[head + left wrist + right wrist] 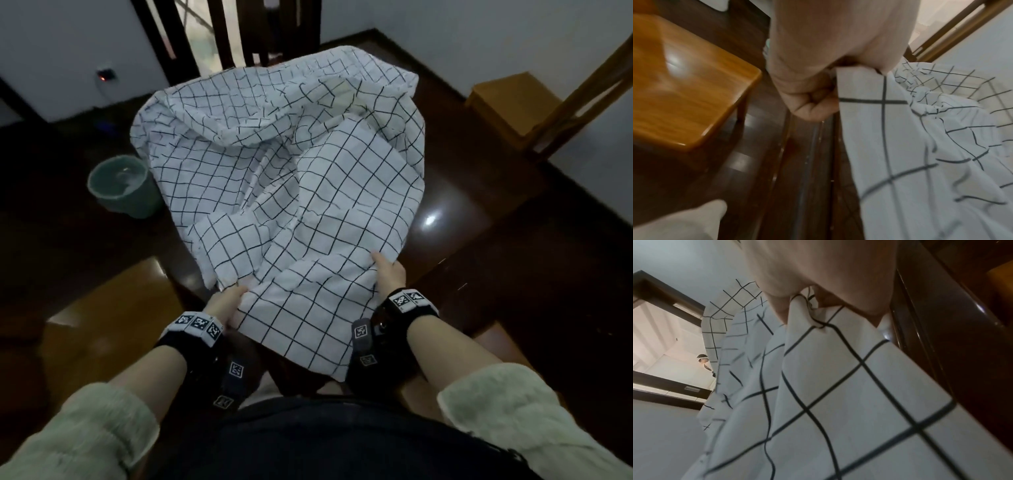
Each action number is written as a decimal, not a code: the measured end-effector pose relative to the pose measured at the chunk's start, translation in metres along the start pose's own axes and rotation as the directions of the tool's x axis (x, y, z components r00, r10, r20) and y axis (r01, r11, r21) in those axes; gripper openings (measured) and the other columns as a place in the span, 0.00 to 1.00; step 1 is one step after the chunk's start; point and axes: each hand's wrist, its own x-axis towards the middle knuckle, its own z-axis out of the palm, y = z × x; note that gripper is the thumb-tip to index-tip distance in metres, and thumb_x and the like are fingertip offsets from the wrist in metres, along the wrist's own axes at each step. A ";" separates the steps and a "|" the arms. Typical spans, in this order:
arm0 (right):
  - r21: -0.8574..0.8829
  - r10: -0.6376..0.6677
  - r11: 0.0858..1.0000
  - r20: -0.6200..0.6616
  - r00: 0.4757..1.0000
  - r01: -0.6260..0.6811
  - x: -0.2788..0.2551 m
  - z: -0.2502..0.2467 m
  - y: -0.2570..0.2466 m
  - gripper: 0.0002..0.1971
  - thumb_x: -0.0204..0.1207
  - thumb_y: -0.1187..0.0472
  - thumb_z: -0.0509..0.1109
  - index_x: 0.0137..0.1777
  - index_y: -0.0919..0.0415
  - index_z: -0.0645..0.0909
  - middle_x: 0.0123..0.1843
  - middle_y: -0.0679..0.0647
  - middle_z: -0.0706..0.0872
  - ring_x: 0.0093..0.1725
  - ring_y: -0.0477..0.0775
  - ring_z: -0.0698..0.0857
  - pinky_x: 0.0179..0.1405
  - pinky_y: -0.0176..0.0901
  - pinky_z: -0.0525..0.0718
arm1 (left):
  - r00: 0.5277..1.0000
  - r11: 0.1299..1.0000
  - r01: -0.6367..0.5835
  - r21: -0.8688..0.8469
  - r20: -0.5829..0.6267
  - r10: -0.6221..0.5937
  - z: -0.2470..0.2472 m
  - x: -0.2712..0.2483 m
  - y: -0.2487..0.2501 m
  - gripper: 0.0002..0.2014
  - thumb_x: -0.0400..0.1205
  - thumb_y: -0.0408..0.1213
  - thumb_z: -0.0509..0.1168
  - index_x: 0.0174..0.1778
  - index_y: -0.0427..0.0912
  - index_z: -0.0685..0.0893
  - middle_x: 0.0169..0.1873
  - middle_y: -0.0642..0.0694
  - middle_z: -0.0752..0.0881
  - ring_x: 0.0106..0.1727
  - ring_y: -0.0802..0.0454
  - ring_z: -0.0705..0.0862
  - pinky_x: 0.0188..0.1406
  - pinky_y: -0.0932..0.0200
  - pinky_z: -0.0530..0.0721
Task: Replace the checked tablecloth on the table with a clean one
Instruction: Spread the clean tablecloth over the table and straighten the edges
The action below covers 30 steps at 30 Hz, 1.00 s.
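- At the bottom of the head view, two pale fuzzy sleeves lead to wrists strapped with black bands bearing square markers.
- The left hand, low and centre-left in the frame, has its fingers curled into a fist round the near edge of the checked tablecloth; the left wrist view shows the cloth edge tucked between thumb and curled fingers.
- The right hand, low and centre-right, pinches the same near edge; the right wrist view shows cloth gathered between its thumb and fingers.
- A flap of the cloth hangs down between the two wrists, over the near edge of the dark glossy surface.
- The rest of the cloth lies bunched and rumpled across the middle of the surface, folded over itself, reaching toward the top centre of the frame.
- A light wooden stool stands at the lower left, beside the surface.
- A green bucket sits on the floor at the middle left.
- A dark chair back rises at the top centre; lighter wooden furniture stands at the upper right.
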 end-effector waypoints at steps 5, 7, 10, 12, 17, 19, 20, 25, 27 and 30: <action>-0.041 -0.189 0.981 0.017 0.982 0.189 -0.025 0.008 0.001 0.09 0.76 0.60 0.69 0.49 0.65 0.78 0.45 0.57 0.81 0.48 0.56 0.79 0.47 0.45 0.76 | 0.953 0.938 0.026 0.346 -0.291 0.081 -0.021 -0.001 -0.025 0.35 0.77 0.36 0.70 0.78 0.35 0.62 0.73 0.34 0.65 0.72 0.35 0.69 0.73 0.44 0.71; -0.115 -0.270 0.951 0.154 0.950 0.288 -0.043 0.021 0.002 0.09 0.75 0.58 0.71 0.49 0.63 0.79 0.41 0.56 0.80 0.43 0.54 0.79 0.41 0.45 0.79 | 0.877 0.871 -0.209 0.445 -0.308 0.368 -0.021 -0.006 -0.018 0.36 0.76 0.39 0.72 0.78 0.40 0.63 0.76 0.37 0.61 0.75 0.38 0.66 0.77 0.43 0.67; -0.216 -0.349 0.855 0.435 0.830 0.472 -0.078 0.041 0.002 0.06 0.77 0.65 0.70 0.52 0.59 0.78 0.40 0.47 0.81 0.40 0.44 0.79 0.39 0.38 0.79 | 0.797 0.768 -0.590 0.250 0.023 0.604 -0.007 -0.018 0.002 0.34 0.78 0.52 0.68 0.77 0.45 0.65 0.71 0.42 0.71 0.70 0.47 0.73 0.73 0.42 0.73; -0.308 -0.314 0.781 0.559 0.768 0.543 -0.093 0.055 0.000 0.10 0.78 0.62 0.71 0.55 0.59 0.75 0.43 0.45 0.79 0.42 0.43 0.78 0.43 0.34 0.76 | 0.764 0.776 -0.624 0.093 0.278 0.582 0.003 -0.027 0.016 0.40 0.72 0.63 0.66 0.78 0.53 0.63 0.69 0.47 0.75 0.68 0.51 0.76 0.70 0.47 0.75; -0.209 -0.163 0.908 0.622 0.766 0.364 -0.104 0.064 -0.011 0.18 0.79 0.45 0.66 0.53 0.62 0.80 0.49 0.56 0.84 0.50 0.52 0.83 0.48 0.38 0.82 | 0.626 0.635 -0.740 0.221 0.572 0.530 0.017 -0.031 0.020 0.53 0.71 0.46 0.78 0.84 0.54 0.49 0.69 0.60 0.63 0.72 0.62 0.66 0.67 0.64 0.67; -0.200 -0.118 0.934 0.612 0.782 0.298 -0.097 0.068 -0.012 0.13 0.82 0.48 0.62 0.52 0.57 0.80 0.49 0.52 0.83 0.48 0.48 0.82 0.46 0.38 0.78 | 0.643 0.635 -0.742 0.217 0.501 0.580 0.019 -0.023 0.016 0.47 0.73 0.45 0.77 0.82 0.54 0.54 0.67 0.56 0.70 0.67 0.59 0.74 0.61 0.64 0.73; -0.237 -0.069 0.934 0.617 0.784 0.269 -0.097 0.070 -0.015 0.09 0.83 0.54 0.61 0.50 0.57 0.79 0.47 0.53 0.81 0.42 0.45 0.82 0.40 0.36 0.77 | 0.653 0.644 -0.739 0.197 0.445 0.613 0.019 -0.020 0.015 0.42 0.75 0.48 0.74 0.81 0.55 0.59 0.66 0.52 0.75 0.64 0.56 0.79 0.58 0.62 0.78; -0.379 0.048 0.890 0.632 0.773 0.254 -0.083 0.087 -0.022 0.24 0.71 0.83 0.55 0.68 0.77 0.75 0.65 0.69 0.80 0.57 0.56 0.80 0.51 0.36 0.77 | 0.692 0.702 -0.703 0.116 0.343 0.636 0.032 -0.019 0.020 0.27 0.77 0.43 0.72 0.70 0.52 0.69 0.53 0.55 0.83 0.50 0.62 0.86 0.39 0.74 0.82; -0.459 0.017 0.802 0.657 0.754 0.382 -0.076 0.087 -0.023 0.25 0.73 0.81 0.59 0.71 0.78 0.73 0.71 0.70 0.76 0.59 0.56 0.81 0.50 0.31 0.77 | 0.696 0.706 -0.703 0.081 0.279 0.661 0.039 -0.013 0.022 0.24 0.72 0.43 0.74 0.62 0.50 0.75 0.50 0.53 0.85 0.49 0.56 0.87 0.43 0.65 0.85; -0.450 -0.122 0.777 0.578 0.807 0.440 -0.052 0.080 -0.023 0.18 0.76 0.68 0.61 0.63 0.78 0.79 0.64 0.71 0.82 0.41 0.49 0.81 0.36 0.31 0.81 | 0.752 0.756 -0.654 0.012 0.122 0.648 0.044 0.003 0.032 0.09 0.76 0.36 0.69 0.51 0.44 0.84 0.41 0.44 0.89 0.44 0.41 0.89 0.40 0.48 0.89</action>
